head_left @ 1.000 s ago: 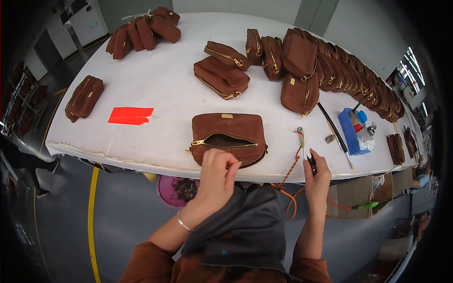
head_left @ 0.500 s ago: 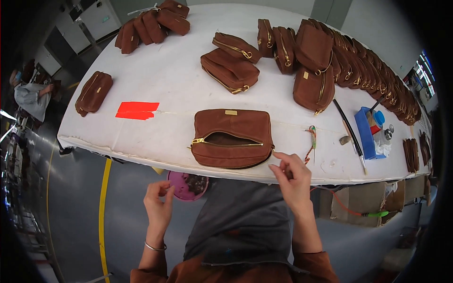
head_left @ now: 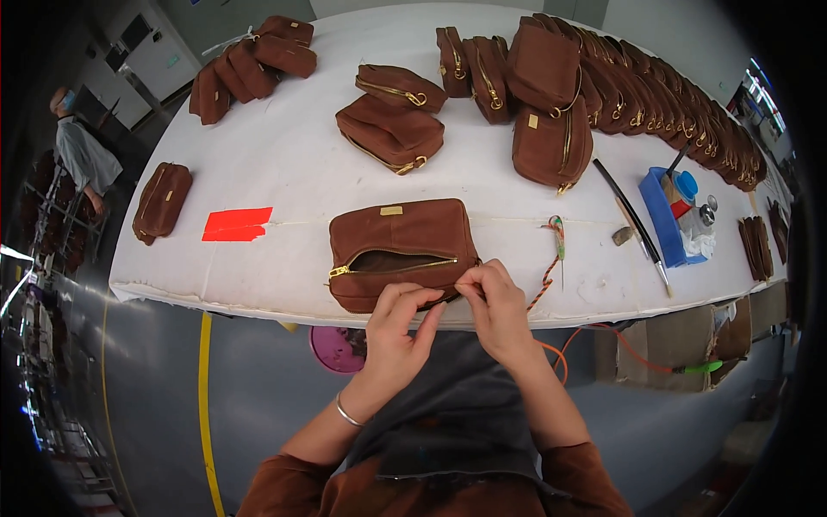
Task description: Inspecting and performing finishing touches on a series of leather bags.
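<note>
A brown pouch (head_left: 396, 226) with gold zips lies at the table's near edge. Its upper zip gapes, with the gold pull at the left end; a small gold plate sits near the far edge. At the pouch's near right corner, both my hands are drawn close together. Thumb and forefinger of my left hand (head_left: 399, 334) are pinched at the lower zip edge. My right hand (head_left: 498, 310) is pinched just beside it, its fingertips at the corner. Whatever small thing lies between the fingers is too small or hidden to make out.
Right of the pouch lies a pointed tool (head_left: 558, 241) with a striped cord, then a black-handled brush (head_left: 633, 226) and a blue tray (head_left: 662, 220) of jars. More brown pouches (head_left: 392, 133) stand behind. Red tape (head_left: 237, 225) marks the left. A pink bin (head_left: 334, 347) sits below the edge.
My left hand has come up from below the table edge to the pouch's near right corner. My right hand has moved left and inward, beside it. The view has shifted slightly.
</note>
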Tool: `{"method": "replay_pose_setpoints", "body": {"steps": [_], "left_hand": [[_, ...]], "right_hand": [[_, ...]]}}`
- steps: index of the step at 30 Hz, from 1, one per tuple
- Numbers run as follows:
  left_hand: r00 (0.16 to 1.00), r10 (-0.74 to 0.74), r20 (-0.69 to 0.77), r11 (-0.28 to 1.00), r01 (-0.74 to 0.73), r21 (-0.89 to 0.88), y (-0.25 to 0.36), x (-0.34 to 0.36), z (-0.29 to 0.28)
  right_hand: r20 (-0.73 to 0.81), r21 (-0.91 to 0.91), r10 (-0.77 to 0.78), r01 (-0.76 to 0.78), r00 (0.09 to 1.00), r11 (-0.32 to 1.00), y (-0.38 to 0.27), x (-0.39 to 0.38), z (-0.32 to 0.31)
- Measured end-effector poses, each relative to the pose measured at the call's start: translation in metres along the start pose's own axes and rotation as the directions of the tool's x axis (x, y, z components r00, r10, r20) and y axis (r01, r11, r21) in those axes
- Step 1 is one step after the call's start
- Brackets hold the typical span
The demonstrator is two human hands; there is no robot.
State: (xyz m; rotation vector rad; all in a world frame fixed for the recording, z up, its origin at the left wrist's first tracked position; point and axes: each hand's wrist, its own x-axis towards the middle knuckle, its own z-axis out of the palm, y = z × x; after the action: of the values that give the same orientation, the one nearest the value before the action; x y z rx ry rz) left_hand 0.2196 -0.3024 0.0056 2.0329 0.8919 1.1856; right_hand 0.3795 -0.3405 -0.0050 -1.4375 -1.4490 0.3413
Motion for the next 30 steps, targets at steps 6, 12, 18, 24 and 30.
{"method": "replay_pose_setpoints", "body": {"steps": [6, 12, 18, 24, 30], "left_hand": [[1.000, 0.025, -0.003, 0.994, -0.025, 0.107, -0.003, 0.005, 0.011], [0.994, 0.104, -0.011, 0.974, -0.100, 0.202, -0.007, 0.014, 0.024], [0.995, 0.078, 0.059, 0.982, -0.087, 0.171, -0.008, 0.014, 0.020], [0.977, -0.062, 0.205, 0.997, 0.052, 0.056, -0.007, -0.039, -0.035], [0.901, -0.407, 0.146, 0.896, 0.425, -0.126, -0.031, -0.073, -0.039]], "right_hand": [[0.188, 0.482, 0.352, -0.399, 0.917, 0.780, -0.021, -0.030, -0.034], [0.279, 0.230, 0.244, -0.312, 0.929, 0.922, -0.029, -0.058, -0.025], [0.437, 0.071, 0.192, -0.246, 0.879, 0.967, -0.023, -0.070, -0.013], [0.455, 0.061, 0.213, -0.269, 0.865, 0.961, -0.019, -0.050, -0.031], [-0.038, -0.162, 0.251, -0.254, 0.967, 0.954, -0.006, 0.004, -0.023]]}}
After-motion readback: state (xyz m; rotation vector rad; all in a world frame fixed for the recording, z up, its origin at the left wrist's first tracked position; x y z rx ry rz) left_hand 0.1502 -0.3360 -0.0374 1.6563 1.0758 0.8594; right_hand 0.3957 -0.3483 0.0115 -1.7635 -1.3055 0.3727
